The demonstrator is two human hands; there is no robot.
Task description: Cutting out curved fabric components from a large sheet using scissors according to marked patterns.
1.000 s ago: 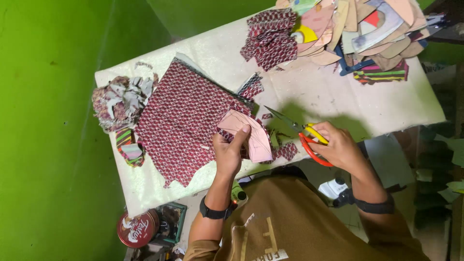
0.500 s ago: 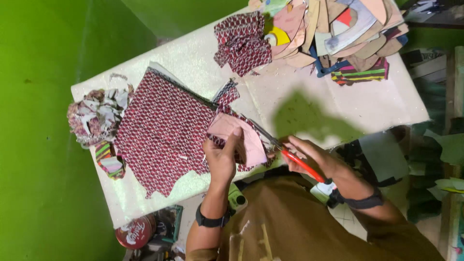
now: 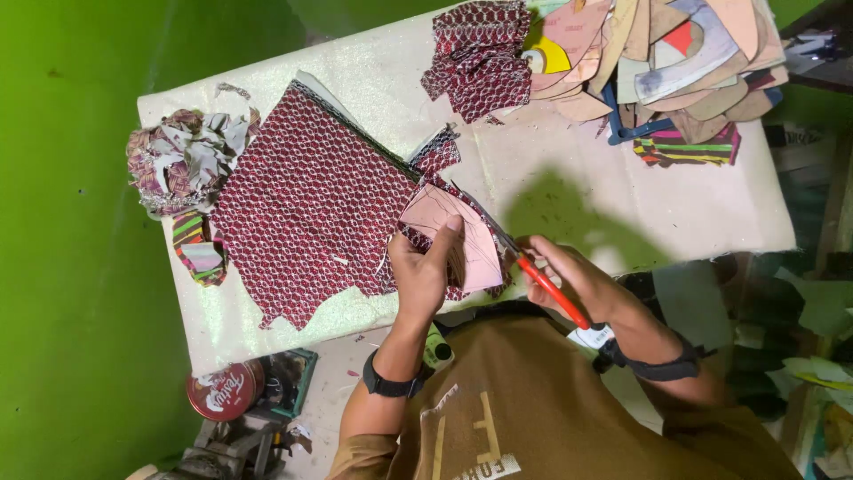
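Since the earlier frame, the right hand (image 3: 573,280) has advanced the red-handled scissors (image 3: 533,271) along the pink pattern piece (image 3: 458,236), fingers closed around the handles. Left hand (image 3: 425,271), fingers spread, presses pattern onto red patterned fabric (image 3: 311,204) at the tabletop (image 3: 622,204) near edge. A round red tin (image 3: 220,391) sits below the near-left corner.

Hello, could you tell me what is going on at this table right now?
A person is cutting patterned red fabric on a white table. The left hand presses a pink paper template flat on the cloth, while the right hand works red-handled scissors along the template's edge. A heap of fabric scraps lies at one end of the table, and a stack of templates and cut pieces at the other.
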